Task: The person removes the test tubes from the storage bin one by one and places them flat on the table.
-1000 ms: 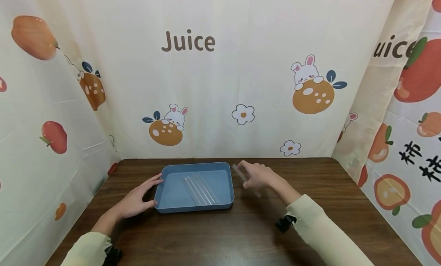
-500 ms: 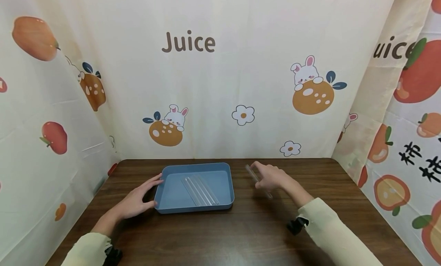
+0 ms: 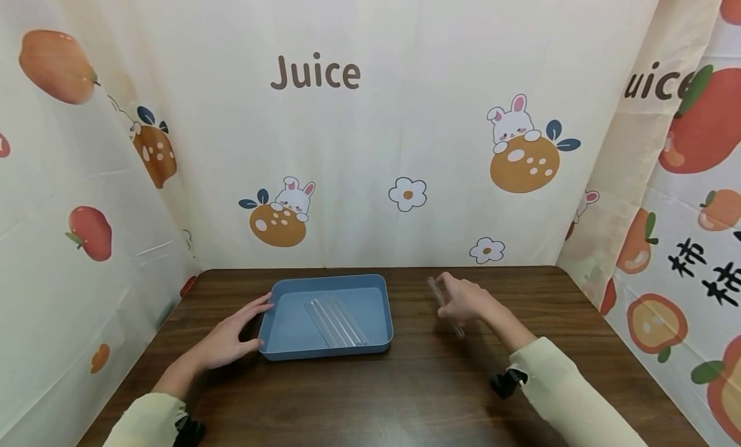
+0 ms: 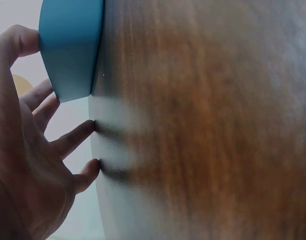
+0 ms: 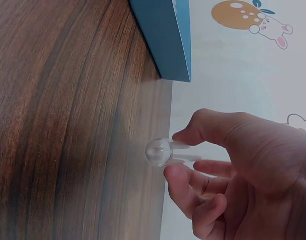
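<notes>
A clear test tube [image 3: 455, 323] with a rounded end is pinched between the thumb and fingers of my right hand [image 3: 466, 299], to the right of the blue tray [image 3: 289, 350]. In the right wrist view, the rounded end of the test tube [image 5: 158, 152] points toward the camera, low over the table. Several more clear test tubes [image 3: 336, 320] lie slanted side by side in the tray. My left hand [image 3: 222, 339] rests at the tray's left side with its fingers spread. The left wrist view shows its thumb against the tray wall [image 4: 72, 55] and two fingertips down at the table.
The dark wooden table [image 3: 347, 402] runs back to a pale curtain [image 3: 359, 145] printed with fruit and rabbits. More printed curtain hangs along the left and right sides.
My right hand has carried the test tube rightward, away from the tray's right edge, with less movement in the last half second. The left hand and the tray have stayed in place.
</notes>
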Action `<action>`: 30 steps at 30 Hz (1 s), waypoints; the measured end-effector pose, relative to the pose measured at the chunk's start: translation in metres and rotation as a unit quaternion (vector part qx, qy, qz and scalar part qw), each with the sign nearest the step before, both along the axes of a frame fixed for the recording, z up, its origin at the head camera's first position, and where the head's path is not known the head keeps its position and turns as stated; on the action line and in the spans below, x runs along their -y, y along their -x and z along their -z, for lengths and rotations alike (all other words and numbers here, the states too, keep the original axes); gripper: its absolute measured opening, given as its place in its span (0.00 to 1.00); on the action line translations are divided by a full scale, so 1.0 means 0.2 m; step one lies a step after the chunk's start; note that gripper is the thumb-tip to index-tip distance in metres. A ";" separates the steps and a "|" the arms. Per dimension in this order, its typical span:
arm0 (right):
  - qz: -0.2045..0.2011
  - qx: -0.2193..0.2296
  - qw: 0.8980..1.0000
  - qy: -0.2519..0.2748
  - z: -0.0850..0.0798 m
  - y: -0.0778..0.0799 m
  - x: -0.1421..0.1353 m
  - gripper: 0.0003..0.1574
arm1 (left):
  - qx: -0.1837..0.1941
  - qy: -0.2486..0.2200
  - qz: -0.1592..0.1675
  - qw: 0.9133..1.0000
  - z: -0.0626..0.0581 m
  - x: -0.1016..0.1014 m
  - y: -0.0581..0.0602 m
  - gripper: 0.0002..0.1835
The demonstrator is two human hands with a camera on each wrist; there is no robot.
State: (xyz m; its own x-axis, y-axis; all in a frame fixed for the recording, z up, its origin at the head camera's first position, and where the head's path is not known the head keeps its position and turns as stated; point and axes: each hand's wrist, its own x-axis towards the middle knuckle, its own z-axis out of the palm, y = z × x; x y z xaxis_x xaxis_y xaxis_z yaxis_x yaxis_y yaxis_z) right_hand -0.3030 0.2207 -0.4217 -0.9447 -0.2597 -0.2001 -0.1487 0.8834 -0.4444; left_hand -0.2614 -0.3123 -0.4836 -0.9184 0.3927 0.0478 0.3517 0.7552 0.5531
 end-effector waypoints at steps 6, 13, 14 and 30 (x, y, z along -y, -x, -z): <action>0.044 0.007 0.999 -0.005 0.02 -0.01 0.00 0.43 | -0.001 -0.002 0.000 1.000 0.01 0.00 0.00 0.41; 0.061 0.032 0.998 -0.014 0.04 -0.01 0.01 0.42 | -0.007 0.000 0.003 1.000 0.01 0.01 0.00 0.41; 0.061 0.034 0.997 -0.015 0.05 -0.01 0.01 0.42 | -0.008 -0.001 0.004 1.000 0.01 0.01 0.00 0.40; 0.062 0.036 0.997 0.010 0.13 -0.02 0.03 0.39 | -0.018 -0.001 0.009 1.000 -0.01 0.01 -0.01 0.40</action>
State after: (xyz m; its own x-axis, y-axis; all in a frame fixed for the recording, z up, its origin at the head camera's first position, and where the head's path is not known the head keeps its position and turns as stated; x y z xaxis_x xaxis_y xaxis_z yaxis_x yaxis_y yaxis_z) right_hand -0.2988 0.2152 -0.4470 -0.9529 -0.1473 -0.2652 -0.0064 0.8838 -0.4679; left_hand -0.2601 -0.3135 -0.4823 -0.9087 0.4094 0.0814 0.3851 0.7472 0.5417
